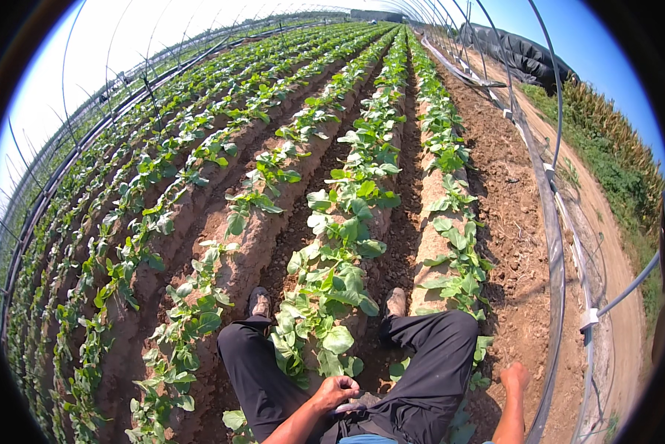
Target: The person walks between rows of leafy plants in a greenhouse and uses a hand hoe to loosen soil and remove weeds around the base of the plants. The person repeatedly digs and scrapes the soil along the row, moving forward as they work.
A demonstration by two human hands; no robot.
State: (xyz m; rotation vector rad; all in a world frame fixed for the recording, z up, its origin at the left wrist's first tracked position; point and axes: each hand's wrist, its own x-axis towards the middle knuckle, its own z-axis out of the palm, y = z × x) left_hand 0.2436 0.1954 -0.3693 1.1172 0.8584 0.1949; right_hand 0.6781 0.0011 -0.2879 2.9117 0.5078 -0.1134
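Note:
My left hand (335, 393) is held over my lap with its fingers curled. A small greyish thing (350, 408) shows just below it, too unclear to name, and I cannot tell whether the fingers grip anything. Out to the side, my right hand (514, 376) makes a loose fist above bare brown soil, and no object shows in it. Between my bent knees in dark trousers (429, 355) runs a raised bed with a row of leafy green seedlings (338, 283). My shoes (259, 302) rest in the furrows on both sides of that row.
More planted ridges (199, 311) lie to the left. On the right are a strip of tilled soil (510, 250), a grey plastic sheet edge (551, 266), metal hoops (557, 83) with white connectors (589, 319), and a dirt path (604, 250). A dark tarp-covered mound (510, 53) stands farther off.

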